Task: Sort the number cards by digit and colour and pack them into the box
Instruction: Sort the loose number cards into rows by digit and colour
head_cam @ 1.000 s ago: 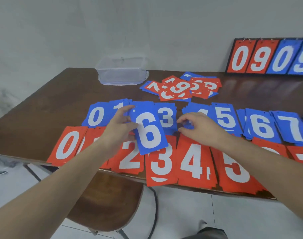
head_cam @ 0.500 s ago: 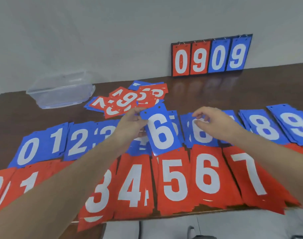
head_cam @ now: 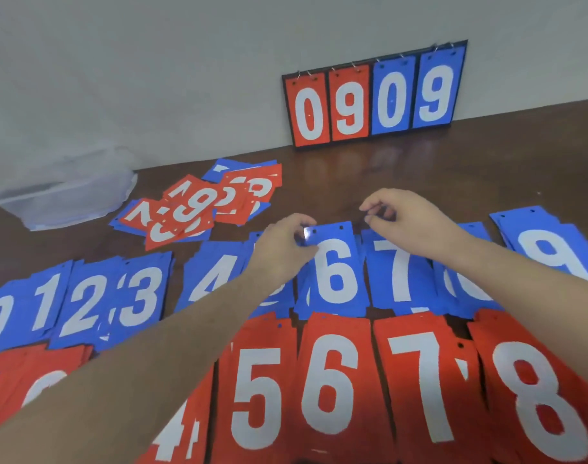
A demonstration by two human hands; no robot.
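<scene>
A blue 6 card [head_cam: 334,269] lies on the blue 6 pile in the far row of blue piles. My left hand [head_cam: 281,247] pinches its top left corner. My right hand [head_cam: 406,217] hovers over the top of the blue 7 pile [head_cam: 398,271], fingers curled, nothing visibly held. Red piles 5 [head_cam: 257,393], 6 [head_cam: 332,380], 7 [head_cam: 423,386] and 8 [head_cam: 540,403] form the near row. A loose heap of mixed red and blue cards [head_cam: 202,204] lies behind the rows. The clear plastic box [head_cam: 61,195] stands at the far left.
A flip scoreboard [head_cam: 374,98] reading 0909 leans against the wall at the back. Blue piles 0 to 4 [head_cam: 85,303] run to the left, and a blue 9 pile [head_cam: 553,249] lies at the right. The dark wooden table [head_cam: 486,169] shows behind the rows.
My left hand has carried the blue 6 card rightwards and laid it on the blue 6 pile. My right hand moved right, over the blue 7 pile. The camera has turned right.
</scene>
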